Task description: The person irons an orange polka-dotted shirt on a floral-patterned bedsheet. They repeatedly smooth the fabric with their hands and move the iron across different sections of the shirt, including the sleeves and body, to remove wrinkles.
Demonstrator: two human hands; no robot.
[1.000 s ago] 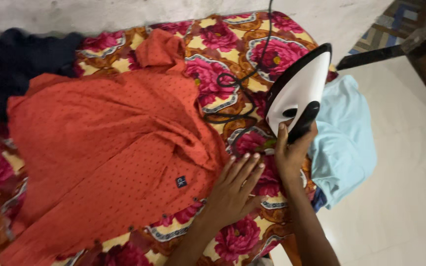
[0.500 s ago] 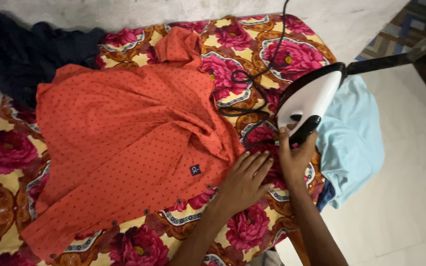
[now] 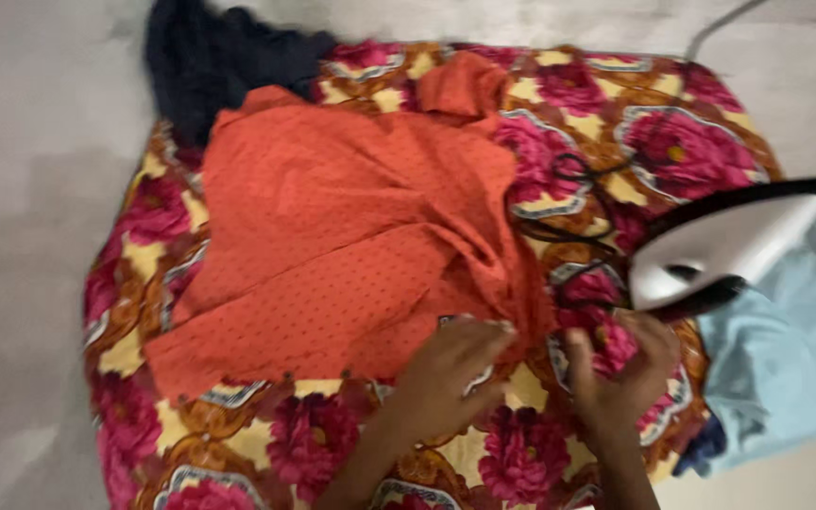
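Left hand (image 3: 446, 370) on dotted orange shirt (image 3: 351, 246) (crumpled), glossy white iron (image 3: 724, 247), floral cloth (image 3: 314, 444)

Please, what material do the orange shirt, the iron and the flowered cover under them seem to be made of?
Orange shirt: thin woven cloth, probably cotton, matte; it creases and folds softly, with small dark dots.
Iron: body looks like smooth white plastic with black trim, slightly glossy; its soleplate is not visible.
Flowered cover: thicker printed fabric, matte, lying flat with few wrinkles; the blur leaves the weave unclear.
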